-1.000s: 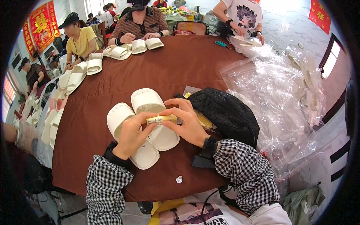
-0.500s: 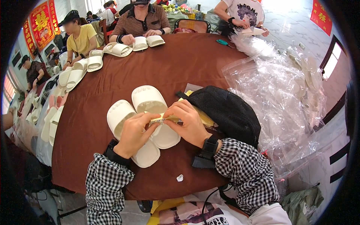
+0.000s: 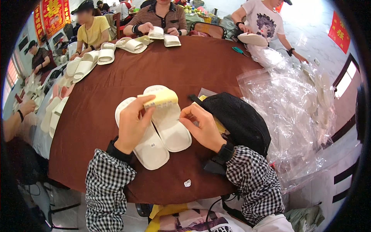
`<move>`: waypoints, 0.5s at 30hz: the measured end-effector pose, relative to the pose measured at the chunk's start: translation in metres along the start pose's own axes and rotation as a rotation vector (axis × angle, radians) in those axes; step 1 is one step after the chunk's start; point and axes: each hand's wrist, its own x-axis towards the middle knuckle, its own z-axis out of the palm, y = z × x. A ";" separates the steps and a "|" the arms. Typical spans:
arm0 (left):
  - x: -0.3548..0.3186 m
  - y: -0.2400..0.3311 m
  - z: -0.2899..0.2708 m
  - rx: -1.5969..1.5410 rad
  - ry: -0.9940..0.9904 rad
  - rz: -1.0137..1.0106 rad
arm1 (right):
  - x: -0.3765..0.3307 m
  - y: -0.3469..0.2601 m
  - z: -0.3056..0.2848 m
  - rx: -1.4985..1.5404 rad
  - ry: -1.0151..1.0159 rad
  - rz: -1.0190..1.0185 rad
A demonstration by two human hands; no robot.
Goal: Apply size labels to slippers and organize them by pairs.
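A pair of white slippers lies side by side in front of me, toes pointing away; the left slipper (image 3: pixel 154 154) bears a small printed mark on its heel, and the right slipper (image 3: pixel 177 135) shows a plain heel. Above their straps my left hand (image 3: pixel 131 123) pinches a curled yellow strip of labels (image 3: pixel 167 97) between thumb and fingers. Just right of the right slipper, my right hand (image 3: pixel 203 127) is closed in a pinch; whatever sits at its fingertips is too small to name. A small white sticker (image 3: pixel 187 183) lies on the cloth near me.
A black mesh bag (image 3: pixel 237 120) rests right of my hand, beside a heap of clear plastic bags (image 3: pixel 286 120). Teal-handled snips (image 3: pixel 238 50) lie toward the back of the brown-covered table (image 3: pixel 208 69). White slippers (image 3: pixel 85 69) line its far left edge, where other people work.
My hands have moved apart: the left lifted the label strip up and away, the right drew back to the right. The mark on the left slipper's heel now shows. A person opposite lifted a slipper.
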 end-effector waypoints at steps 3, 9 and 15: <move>0.006 -0.002 -0.009 -0.056 0.132 -0.043 | 0.002 0.009 -0.003 0.005 -0.190 0.040; 0.007 -0.009 -0.015 -0.285 0.221 -0.214 | 0.018 0.022 -0.001 -0.115 -0.381 0.081; 0.008 -0.006 -0.013 -0.259 0.212 -0.214 | 0.026 0.020 0.002 -0.247 -0.468 0.164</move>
